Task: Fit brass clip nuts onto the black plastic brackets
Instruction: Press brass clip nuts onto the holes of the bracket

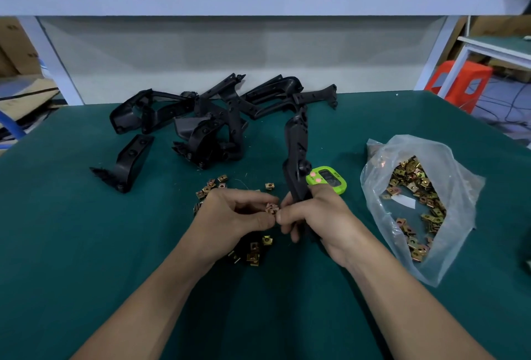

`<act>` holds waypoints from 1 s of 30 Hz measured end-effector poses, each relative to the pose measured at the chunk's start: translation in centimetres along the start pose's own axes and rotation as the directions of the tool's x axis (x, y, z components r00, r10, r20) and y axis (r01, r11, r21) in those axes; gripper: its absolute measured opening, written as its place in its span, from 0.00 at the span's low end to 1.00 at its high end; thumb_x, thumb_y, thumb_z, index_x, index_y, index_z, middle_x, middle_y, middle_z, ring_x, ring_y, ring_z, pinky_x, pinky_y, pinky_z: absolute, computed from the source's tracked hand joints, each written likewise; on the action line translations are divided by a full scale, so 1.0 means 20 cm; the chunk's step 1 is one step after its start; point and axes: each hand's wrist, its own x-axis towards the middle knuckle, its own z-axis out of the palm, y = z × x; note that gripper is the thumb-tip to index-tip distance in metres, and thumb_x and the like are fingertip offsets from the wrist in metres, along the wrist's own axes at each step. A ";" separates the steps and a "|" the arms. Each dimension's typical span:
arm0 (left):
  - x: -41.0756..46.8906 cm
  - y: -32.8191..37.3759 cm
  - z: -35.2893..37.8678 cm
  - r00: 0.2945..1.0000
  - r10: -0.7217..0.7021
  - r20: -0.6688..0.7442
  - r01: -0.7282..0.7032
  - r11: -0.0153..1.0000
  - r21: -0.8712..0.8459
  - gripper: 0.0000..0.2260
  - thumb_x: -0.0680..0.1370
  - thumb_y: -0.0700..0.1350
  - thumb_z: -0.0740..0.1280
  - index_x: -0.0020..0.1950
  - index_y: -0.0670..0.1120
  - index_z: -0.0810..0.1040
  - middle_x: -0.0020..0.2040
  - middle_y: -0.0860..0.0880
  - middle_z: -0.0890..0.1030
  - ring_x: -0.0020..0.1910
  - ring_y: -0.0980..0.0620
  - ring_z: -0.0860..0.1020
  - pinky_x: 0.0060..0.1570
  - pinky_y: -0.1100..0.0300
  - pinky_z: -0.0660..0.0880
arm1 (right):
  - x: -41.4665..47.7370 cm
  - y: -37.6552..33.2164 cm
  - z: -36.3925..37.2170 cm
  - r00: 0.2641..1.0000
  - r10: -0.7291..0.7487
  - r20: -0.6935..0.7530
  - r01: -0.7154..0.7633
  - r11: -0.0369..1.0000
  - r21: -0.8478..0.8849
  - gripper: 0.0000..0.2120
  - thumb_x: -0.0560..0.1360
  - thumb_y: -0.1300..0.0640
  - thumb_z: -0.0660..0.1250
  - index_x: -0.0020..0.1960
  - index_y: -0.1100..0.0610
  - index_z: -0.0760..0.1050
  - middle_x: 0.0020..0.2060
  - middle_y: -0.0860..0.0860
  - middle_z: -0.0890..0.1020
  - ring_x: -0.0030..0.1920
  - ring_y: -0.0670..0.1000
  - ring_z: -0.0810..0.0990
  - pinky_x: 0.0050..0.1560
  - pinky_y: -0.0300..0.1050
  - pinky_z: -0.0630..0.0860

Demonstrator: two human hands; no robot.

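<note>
Head view: from my remote seat, the one container I can make out is a clear plastic bag [448,164] lying open on the right of the green table [86,244]. It holds a heap of brass nuts [413,184] and a small white slip of paper. More loose nuts [209,186] are scattered on the cloth just beyond the left hand, and another small cluster [254,253] lies under the left wrist.

Both forearms reach in from the bottom edge and meet near the middle. The left hand [235,216] is curled, palm turned to the right, and pinches a single clip nut [271,208] between thumb and fingertips. The right hand [319,216] is clenched round the lower end of a long black bracket [297,152], which stands nearly upright and reaches away from me. The right thumb tip sits just beside the nut; I cannot tell whether it touches. The nut is level with the bracket's gripped end, but whether it is seated on the plastic is hidden by the fingers.

A green timer [330,180] lies just behind the right hand. A pile of brackets [207,118] sits at the far side, with one single bracket [129,164] apart on the left. An orange stool [459,81] stands off the table's right corner.
</note>
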 end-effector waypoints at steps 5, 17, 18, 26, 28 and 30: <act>0.01 0.00 0.02 0.999 -0.002 -0.055 -0.002 0.998 -0.064 0.11 0.71 0.35 0.77 0.49 0.47 0.89 0.45 0.44 0.88 0.45 0.52 0.86 0.46 0.65 0.79 | 0.01 -0.01 -0.01 0.999 0.029 -0.032 -0.028 0.999 0.019 0.04 0.59 0.61 0.73 0.29 0.54 0.80 0.26 0.58 0.79 0.25 0.55 0.71 0.29 0.46 0.64; 0.02 0.00 -0.04 0.974 -0.102 -0.202 0.082 0.991 -0.101 0.15 0.71 0.31 0.76 0.44 0.52 0.89 0.40 0.48 0.87 0.39 0.58 0.83 0.42 0.70 0.77 | 0.03 0.00 -0.08 0.987 -0.037 -0.159 0.050 0.996 0.079 0.05 0.62 0.66 0.73 0.32 0.58 0.78 0.26 0.57 0.78 0.27 0.53 0.71 0.27 0.43 0.63; 0.02 0.00 -0.05 0.972 -0.093 -0.215 0.078 0.994 -0.075 0.15 0.71 0.31 0.76 0.43 0.52 0.89 0.40 0.49 0.88 0.40 0.59 0.84 0.42 0.71 0.77 | 0.02 0.00 -0.09 0.989 -0.029 -0.145 0.029 1.000 0.003 0.04 0.61 0.63 0.73 0.31 0.56 0.78 0.26 0.56 0.77 0.27 0.53 0.70 0.28 0.44 0.62; 0.02 -0.03 -0.02 0.975 -0.066 -0.212 0.062 0.998 -0.027 0.08 0.75 0.39 0.76 0.47 0.53 0.89 0.44 0.48 0.88 0.45 0.52 0.86 0.49 0.63 0.81 | 0.01 0.02 -0.04 0.978 -0.088 -0.191 -0.038 0.819 -0.573 0.11 0.69 0.54 0.72 0.37 0.62 0.77 0.32 0.57 0.83 0.29 0.55 0.74 0.30 0.43 0.67; 0.02 -0.03 -0.02 0.969 -0.060 -0.240 0.060 0.998 -0.006 0.11 0.77 0.40 0.74 0.46 0.57 0.88 0.42 0.47 0.88 0.41 0.53 0.84 0.45 0.64 0.80 | 0.02 0.03 -0.05 0.956 -0.139 -0.260 -0.030 0.832 -0.553 0.11 0.69 0.54 0.72 0.36 0.62 0.77 0.33 0.58 0.83 0.32 0.58 0.76 0.29 0.43 0.68; 0.03 -0.04 -0.02 0.963 -0.034 -0.268 0.052 0.997 0.059 0.13 0.79 0.42 0.72 0.44 0.61 0.87 0.39 0.49 0.87 0.37 0.55 0.83 0.41 0.67 0.79 | 0.02 0.03 -0.04 0.954 -0.148 -0.262 0.006 0.880 -0.475 0.09 0.69 0.56 0.72 0.37 0.61 0.77 0.32 0.58 0.81 0.30 0.53 0.73 0.31 0.44 0.67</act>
